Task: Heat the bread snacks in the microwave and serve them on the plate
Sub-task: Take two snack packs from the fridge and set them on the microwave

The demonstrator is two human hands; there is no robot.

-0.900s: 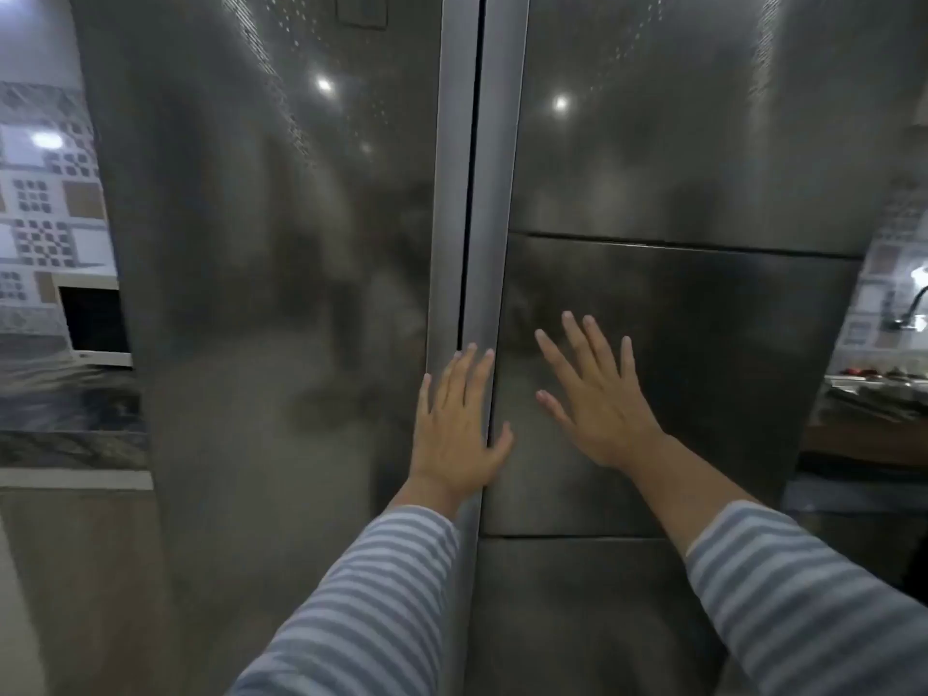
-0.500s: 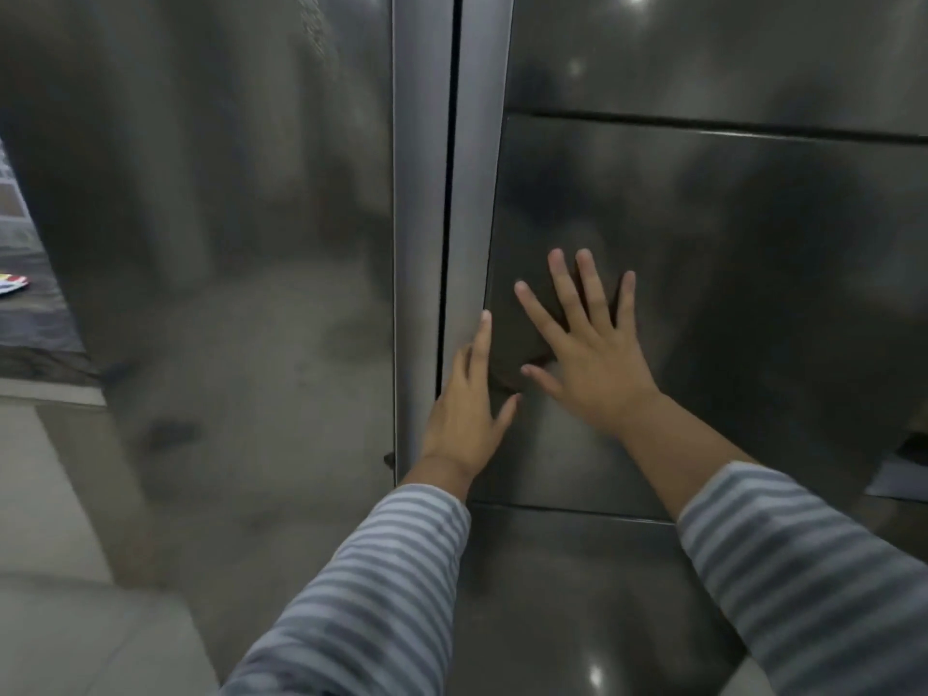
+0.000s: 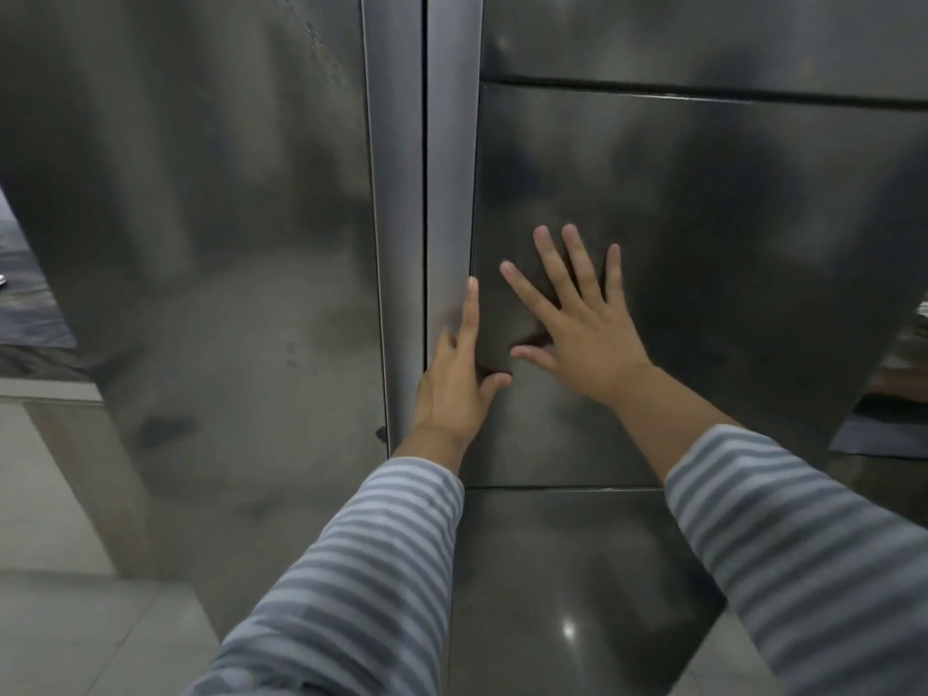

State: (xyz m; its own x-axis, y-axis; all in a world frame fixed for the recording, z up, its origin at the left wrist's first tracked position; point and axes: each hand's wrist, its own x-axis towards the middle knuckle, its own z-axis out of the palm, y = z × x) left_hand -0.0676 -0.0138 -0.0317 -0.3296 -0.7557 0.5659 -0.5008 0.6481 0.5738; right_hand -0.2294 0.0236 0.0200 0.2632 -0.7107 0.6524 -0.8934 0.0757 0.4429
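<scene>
Left hand (image 3: 454, 389): fingers straight, laid along the inner edge strip of the right fridge door (image 3: 703, 243), holding nothing.
Right hand (image 3: 585, 326): just right of the left hand, fingers spread flat on the same door panel.
Left fridge door (image 3: 201, 243): left of both hands, across the centre seam.
Bread snacks, microwave, plate: not in view.

A dark steel two-door fridge (image 3: 251, 243) stands on a pale tiled floor (image 3: 75, 635).
</scene>
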